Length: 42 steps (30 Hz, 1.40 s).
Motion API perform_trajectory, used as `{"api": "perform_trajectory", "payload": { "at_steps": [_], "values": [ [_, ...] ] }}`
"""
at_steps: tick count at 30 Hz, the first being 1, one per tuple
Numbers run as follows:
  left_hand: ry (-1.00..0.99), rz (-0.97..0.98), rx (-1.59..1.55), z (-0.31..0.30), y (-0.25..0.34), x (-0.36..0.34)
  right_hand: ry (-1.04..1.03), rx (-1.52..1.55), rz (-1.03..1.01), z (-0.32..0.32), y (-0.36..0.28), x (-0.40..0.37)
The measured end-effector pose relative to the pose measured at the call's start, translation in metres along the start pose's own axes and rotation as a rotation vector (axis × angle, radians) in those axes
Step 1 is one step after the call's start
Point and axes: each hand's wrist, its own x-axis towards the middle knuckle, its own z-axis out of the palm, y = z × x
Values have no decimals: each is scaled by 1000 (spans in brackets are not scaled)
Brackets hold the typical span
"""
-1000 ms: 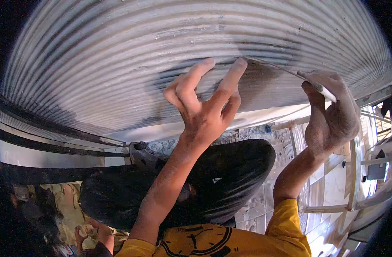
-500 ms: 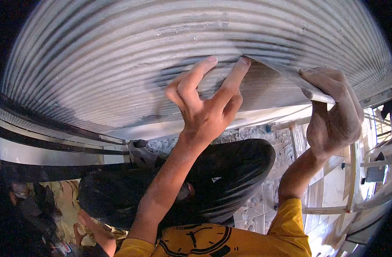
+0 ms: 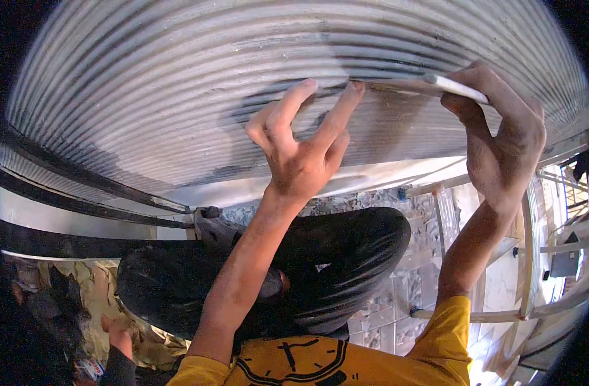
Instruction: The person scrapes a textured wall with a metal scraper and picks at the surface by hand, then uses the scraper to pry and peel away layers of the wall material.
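A grey ribbed panel, smeared with pale dust, fills the upper view. My left hand has its fingers spread and bent, two fingertips on the ribs. One of those fingertips rests at the far end of a thin strip of what looks like sandpaper, which runs along the panel. Its near end is rolled into a pale tube, pinched between the thumb and fingers of my dusty right hand.
My bent knee in dark trousers lies below the panel. Black rails run along the left. At lower left is another person's hand. To the right, a pale frame stands over a tiled floor.
My right hand has risen, lifting the strip's rolled end, so the strip now lies nearly level instead of slanting down. My left hand has shifted slightly left. The other person's arm has moved.
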Motion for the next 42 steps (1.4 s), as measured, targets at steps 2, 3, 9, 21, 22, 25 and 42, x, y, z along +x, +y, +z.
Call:
{"api": "perform_trajectory", "payload": {
  "at_steps": [2,3,9,21,22,25,42],
  "values": [
    [-4,0,2,-2,1,-1,-4,-2,31,-1,2,1],
    [-12,8,13,-2,0,-2,-2,50,5,-1,6,1],
    [11,79,30,-3,-6,-5,32,131,-5,0,10,-3],
    [210,-101,-132,11,3,12,262,61,327,-17,27,-79],
    [236,-78,-96,11,4,14,322,174,364,-17,26,-88],
    [248,-135,-93,11,12,17,497,289,460,-17,36,-156],
    [-80,-187,-294,-38,39,-28,940,422,1218,-36,-114,-378]
  ]
}}
